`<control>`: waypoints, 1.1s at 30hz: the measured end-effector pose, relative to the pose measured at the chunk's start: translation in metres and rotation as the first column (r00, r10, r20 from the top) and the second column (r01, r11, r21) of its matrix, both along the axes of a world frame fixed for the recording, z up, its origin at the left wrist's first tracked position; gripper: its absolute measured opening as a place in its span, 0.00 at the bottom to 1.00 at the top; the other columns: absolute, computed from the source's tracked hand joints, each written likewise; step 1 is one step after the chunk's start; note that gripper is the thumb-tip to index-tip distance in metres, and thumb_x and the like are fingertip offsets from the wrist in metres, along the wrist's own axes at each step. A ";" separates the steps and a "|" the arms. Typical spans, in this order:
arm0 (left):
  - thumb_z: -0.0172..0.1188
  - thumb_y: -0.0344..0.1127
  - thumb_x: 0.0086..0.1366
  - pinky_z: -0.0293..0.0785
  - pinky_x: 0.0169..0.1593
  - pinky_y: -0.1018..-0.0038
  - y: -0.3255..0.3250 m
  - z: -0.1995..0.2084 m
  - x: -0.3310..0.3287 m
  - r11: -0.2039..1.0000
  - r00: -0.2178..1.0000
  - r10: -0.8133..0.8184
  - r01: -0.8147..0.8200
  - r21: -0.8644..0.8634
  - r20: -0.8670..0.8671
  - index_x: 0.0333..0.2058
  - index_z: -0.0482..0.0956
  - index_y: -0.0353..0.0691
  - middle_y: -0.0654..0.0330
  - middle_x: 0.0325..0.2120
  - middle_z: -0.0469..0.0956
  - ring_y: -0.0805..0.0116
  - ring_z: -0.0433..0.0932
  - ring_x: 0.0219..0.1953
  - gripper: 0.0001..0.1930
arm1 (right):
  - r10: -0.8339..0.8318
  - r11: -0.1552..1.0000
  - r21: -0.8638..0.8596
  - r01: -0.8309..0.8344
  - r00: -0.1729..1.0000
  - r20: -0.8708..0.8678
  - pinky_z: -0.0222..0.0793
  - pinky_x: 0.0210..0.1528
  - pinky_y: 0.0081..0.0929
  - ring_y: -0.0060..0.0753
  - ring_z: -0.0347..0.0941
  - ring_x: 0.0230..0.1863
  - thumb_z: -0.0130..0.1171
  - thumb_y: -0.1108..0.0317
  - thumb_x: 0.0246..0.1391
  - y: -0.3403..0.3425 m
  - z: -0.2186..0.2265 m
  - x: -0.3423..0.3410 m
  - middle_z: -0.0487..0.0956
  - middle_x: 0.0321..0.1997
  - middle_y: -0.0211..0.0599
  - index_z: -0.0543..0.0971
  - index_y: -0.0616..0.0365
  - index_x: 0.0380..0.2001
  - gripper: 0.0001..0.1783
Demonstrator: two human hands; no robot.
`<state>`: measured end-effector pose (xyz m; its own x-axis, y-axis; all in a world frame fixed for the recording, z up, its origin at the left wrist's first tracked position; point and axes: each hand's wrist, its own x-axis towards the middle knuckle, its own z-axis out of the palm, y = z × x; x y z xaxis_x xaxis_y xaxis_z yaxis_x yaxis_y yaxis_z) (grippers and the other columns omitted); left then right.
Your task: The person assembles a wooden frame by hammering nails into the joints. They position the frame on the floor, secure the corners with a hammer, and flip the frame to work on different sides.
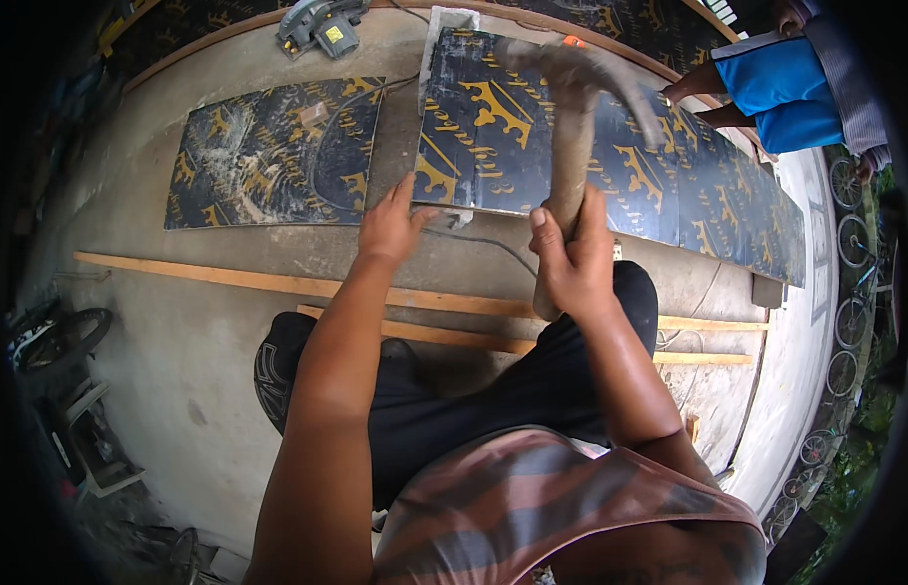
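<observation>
My right hand (579, 255) is wrapped round the wooden handle of a claw hammer (571, 156). The hammer is raised, and its head is smeared by motion. Below it lies a long dark panel (493, 117) with a gold printed pattern, propped above the floor on blocks. My left hand (391, 224) is at the panel's near left corner, with thumb and index finger apart on either side of the corner. I cannot tell how firmly it touches the panel.
Left of the panel lies a dusty, similar board (269, 161) with a cable (313, 166) across it. A circular saw (322, 29) stands behind. Wooden strips (230, 277) cross the floor before me. At right stands a person in blue shorts (786, 88); bicycles (851, 239) line the far right.
</observation>
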<state>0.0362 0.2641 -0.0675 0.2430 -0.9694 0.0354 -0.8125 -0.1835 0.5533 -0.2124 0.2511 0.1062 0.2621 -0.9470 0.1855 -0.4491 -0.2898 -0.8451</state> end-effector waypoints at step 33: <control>0.64 0.42 0.73 0.78 0.50 0.69 -0.006 -0.036 0.002 0.908 0.652 0.412 -0.353 0.225 -0.637 0.52 0.85 0.39 0.56 0.42 0.87 0.67 0.83 0.44 0.16 | 0.170 0.984 0.100 -0.149 0.954 -0.249 0.75 0.37 0.57 0.71 0.80 0.36 0.63 0.65 0.64 0.000 0.038 0.018 0.82 0.35 0.61 0.66 0.63 0.53 0.22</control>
<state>0.0382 0.2577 -0.1032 0.5246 -0.7773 -0.3471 -0.0939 -0.4581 0.8839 -0.1939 0.2510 0.1446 0.4396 -0.8980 0.0187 -0.6064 -0.3121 -0.7314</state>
